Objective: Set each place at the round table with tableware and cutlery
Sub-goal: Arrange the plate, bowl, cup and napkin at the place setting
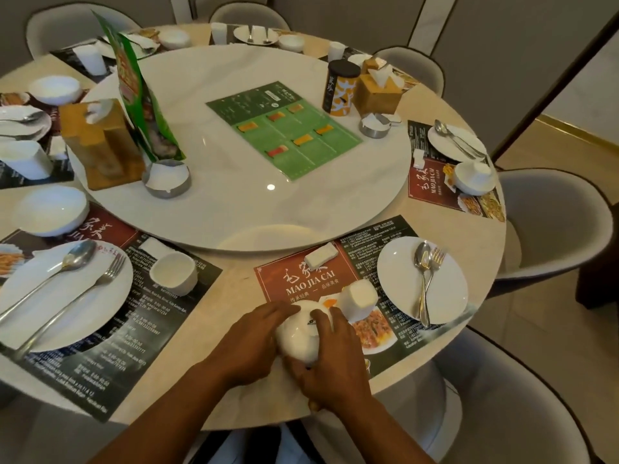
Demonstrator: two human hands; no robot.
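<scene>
A white bowl sits upside down, its foot ring up, on the red and black placemat at the near place. My left hand grips its left side and my right hand grips its right side. A white cup is tilted just behind my right hand, touching the bowl. On the same mat lie a white plate with a spoon and a fork, and a small white rest.
The marble turntable carries a green menu, tissue boxes, ashtrays and a canister. The left place has a plate with cutlery, a cup and a bowl. Grey chairs ring the table.
</scene>
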